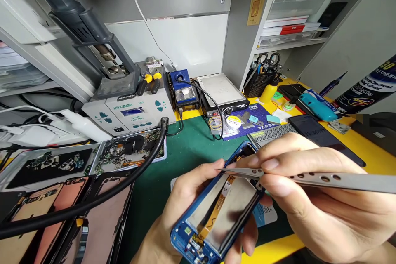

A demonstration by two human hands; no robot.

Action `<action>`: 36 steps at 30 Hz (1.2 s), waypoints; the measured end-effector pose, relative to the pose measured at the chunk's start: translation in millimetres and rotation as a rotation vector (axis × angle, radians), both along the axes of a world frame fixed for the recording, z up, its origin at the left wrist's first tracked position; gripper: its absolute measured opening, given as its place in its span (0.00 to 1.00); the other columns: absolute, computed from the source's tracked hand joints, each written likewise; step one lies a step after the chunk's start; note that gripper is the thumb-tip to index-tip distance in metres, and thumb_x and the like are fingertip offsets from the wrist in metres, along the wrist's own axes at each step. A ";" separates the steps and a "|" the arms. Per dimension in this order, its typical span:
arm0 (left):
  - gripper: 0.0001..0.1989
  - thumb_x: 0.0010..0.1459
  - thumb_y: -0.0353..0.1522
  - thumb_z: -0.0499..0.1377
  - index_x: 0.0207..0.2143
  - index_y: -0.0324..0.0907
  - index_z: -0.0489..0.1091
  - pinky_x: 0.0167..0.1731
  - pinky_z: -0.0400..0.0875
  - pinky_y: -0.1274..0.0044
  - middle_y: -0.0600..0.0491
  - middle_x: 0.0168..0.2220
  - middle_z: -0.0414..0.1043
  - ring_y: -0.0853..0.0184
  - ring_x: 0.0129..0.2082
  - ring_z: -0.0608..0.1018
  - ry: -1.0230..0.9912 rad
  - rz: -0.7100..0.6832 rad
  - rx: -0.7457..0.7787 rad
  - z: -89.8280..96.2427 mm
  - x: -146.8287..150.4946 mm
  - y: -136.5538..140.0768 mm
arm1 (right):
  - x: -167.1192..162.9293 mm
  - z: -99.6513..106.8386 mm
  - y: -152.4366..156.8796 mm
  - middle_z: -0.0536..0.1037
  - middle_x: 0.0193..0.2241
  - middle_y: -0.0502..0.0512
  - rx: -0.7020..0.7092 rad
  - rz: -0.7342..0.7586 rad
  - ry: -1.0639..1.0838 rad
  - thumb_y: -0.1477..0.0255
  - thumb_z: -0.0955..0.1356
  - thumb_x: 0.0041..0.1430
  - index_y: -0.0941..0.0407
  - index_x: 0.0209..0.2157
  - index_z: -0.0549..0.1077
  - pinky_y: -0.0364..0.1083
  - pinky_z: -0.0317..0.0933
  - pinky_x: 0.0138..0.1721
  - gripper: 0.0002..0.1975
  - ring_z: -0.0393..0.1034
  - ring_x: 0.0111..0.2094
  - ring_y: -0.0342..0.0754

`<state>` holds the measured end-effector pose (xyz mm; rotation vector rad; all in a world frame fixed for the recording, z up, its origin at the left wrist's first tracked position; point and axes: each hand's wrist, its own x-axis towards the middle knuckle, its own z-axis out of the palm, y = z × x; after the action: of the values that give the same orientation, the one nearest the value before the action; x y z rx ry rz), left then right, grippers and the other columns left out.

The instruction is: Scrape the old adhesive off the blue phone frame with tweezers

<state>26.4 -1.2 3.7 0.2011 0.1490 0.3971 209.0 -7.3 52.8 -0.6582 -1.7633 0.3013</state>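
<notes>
Phone frame [239, 208], one: looked blue-edged, silver inside, with one orange-brown ribbon cable [216, 210] lengthwise; was gripped in left hand [179, 198] above green mat [150, 198]. Tweezers [355, 182], one pair: were pinched in right hand [318, 210], tips near left thumb [204, 174]. Dark phone [323, 138], one: lay on bench [373, 144].

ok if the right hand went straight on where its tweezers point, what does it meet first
Probably the left hand, at its thumb: the tweezers end beside it in view, though depth is unclear.
</notes>
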 end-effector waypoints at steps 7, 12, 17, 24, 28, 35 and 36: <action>0.38 0.66 0.52 0.39 0.55 0.31 0.71 0.16 0.56 0.80 0.39 0.34 0.80 0.62 0.25 0.79 0.029 0.041 -0.023 -1.0 -0.5 0.3 | 2.0 -3.1 -1.1 0.80 0.30 0.51 -0.062 -0.097 0.006 0.77 0.73 0.60 0.52 0.39 0.77 0.49 0.73 0.30 0.07 0.78 0.34 0.50; 0.40 0.61 0.55 0.44 0.54 0.29 0.71 0.16 0.55 0.79 0.38 0.34 0.80 0.67 0.16 0.73 0.006 -0.080 0.147 -5.8 -2.5 5.7 | 2.3 3.6 3.2 0.82 0.33 0.52 -0.015 0.050 0.020 0.86 0.73 0.55 0.56 0.42 0.76 0.47 0.75 0.34 0.15 0.77 0.37 0.48; 0.43 0.59 0.56 0.42 0.54 0.29 0.71 0.16 0.58 0.78 0.38 0.35 0.80 0.66 0.16 0.75 -0.010 -0.110 0.205 -7.7 -2.7 7.6 | 0.8 0.9 3.6 0.82 0.32 0.50 -0.023 -0.015 0.032 0.85 0.73 0.55 0.54 0.42 0.76 0.49 0.75 0.34 0.15 0.78 0.36 0.49; 0.44 0.66 0.53 0.32 0.58 0.29 0.69 0.17 0.61 0.77 0.35 0.38 0.81 0.62 0.20 0.78 0.038 0.006 0.021 0.8 -2.3 -0.2 | 2.4 -0.6 3.1 0.81 0.31 0.51 -0.016 0.013 0.040 0.85 0.73 0.54 0.55 0.42 0.77 0.49 0.75 0.30 0.16 0.79 0.35 0.51; 0.42 0.66 0.53 0.34 0.58 0.30 0.70 0.21 0.66 0.75 0.36 0.38 0.80 0.61 0.22 0.79 0.012 0.000 0.009 -0.5 -1.5 -2.0 | 0.5 -4.3 2.2 0.81 0.30 0.50 -0.031 -0.053 0.063 0.83 0.73 0.56 0.54 0.40 0.78 0.51 0.75 0.32 0.13 0.78 0.34 0.51; 0.37 0.66 0.52 0.40 0.55 0.31 0.71 0.19 0.60 0.78 0.37 0.39 0.80 0.63 0.24 0.79 -0.002 0.019 -0.025 1.7 -1.1 -2.8 | 0.7 -8.1 5.0 0.81 0.31 0.54 0.008 0.032 0.096 0.87 0.73 0.50 0.58 0.42 0.78 0.53 0.74 0.30 0.17 0.78 0.34 0.53; 0.37 0.66 0.52 0.40 0.54 0.31 0.72 0.18 0.59 0.78 0.37 0.39 0.80 0.63 0.24 0.78 -0.004 0.014 -0.018 1.7 -1.4 -2.6 | 1.1 -7.9 4.6 0.81 0.32 0.54 0.003 0.033 0.100 0.87 0.73 0.50 0.58 0.42 0.78 0.53 0.74 0.31 0.18 0.78 0.34 0.53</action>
<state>25.0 -3.7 5.4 0.1811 0.1498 0.4103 210.1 -2.7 44.8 -0.6025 -1.6802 0.3479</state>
